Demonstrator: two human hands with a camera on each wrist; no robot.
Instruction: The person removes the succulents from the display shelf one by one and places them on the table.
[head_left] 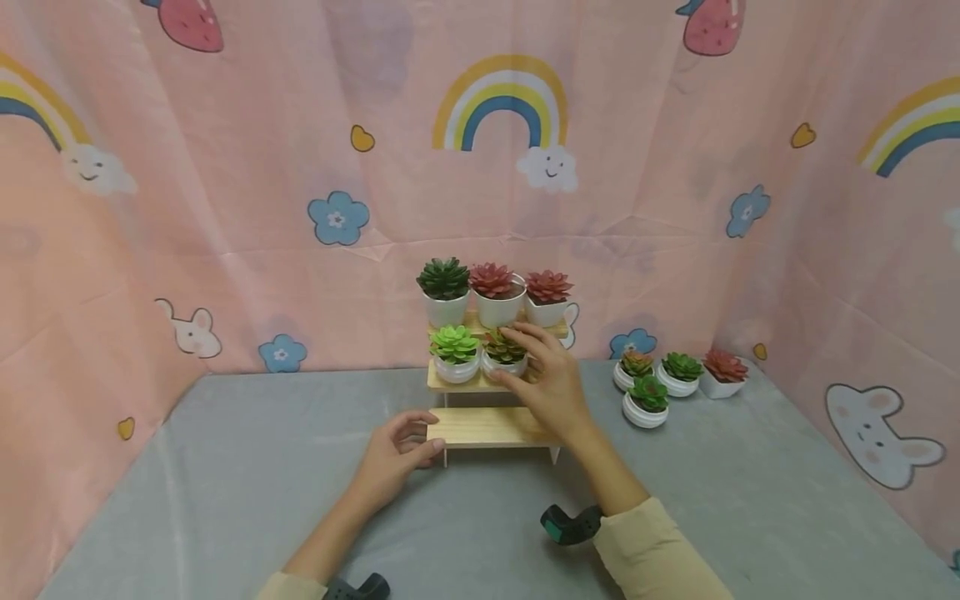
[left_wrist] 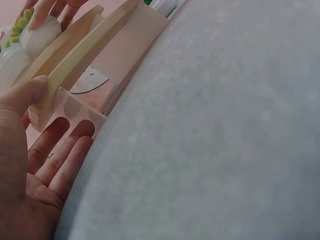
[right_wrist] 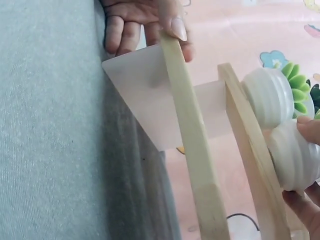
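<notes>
A small white pot with an orange-green succulent (head_left: 504,353) stands on the middle step of a three-tier wooden stand (head_left: 487,427), just below the centre of the head view; the right hand (head_left: 547,382) has its fingers curled round this pot from the right side, and in the right wrist view fingertips (right_wrist: 306,131) press the ribbed white wall at the right edge of the frame; touching it on its left sits a white pot with a bright green succulent (head_left: 455,354) on the same step; the left hand (head_left: 393,457) grips the left end of the bottom step, thumb on the top of the board and fingers tucked under it, which the left wrist view shows from below at the left of the frame; the top step carries three white pots in a row, a dark green succulent (head_left: 444,292), a red one (head_left: 495,293) and another red one (head_left: 547,296); the stand rests on a grey tablecloth (head_left: 225,467); to the right of the stand, well apart from it, a cluster of four more potted succulents (head_left: 667,379) stands on the cloth; behind everything hangs a pink backdrop (head_left: 300,125) printed with rainbows, flowers and rabbits.
</notes>
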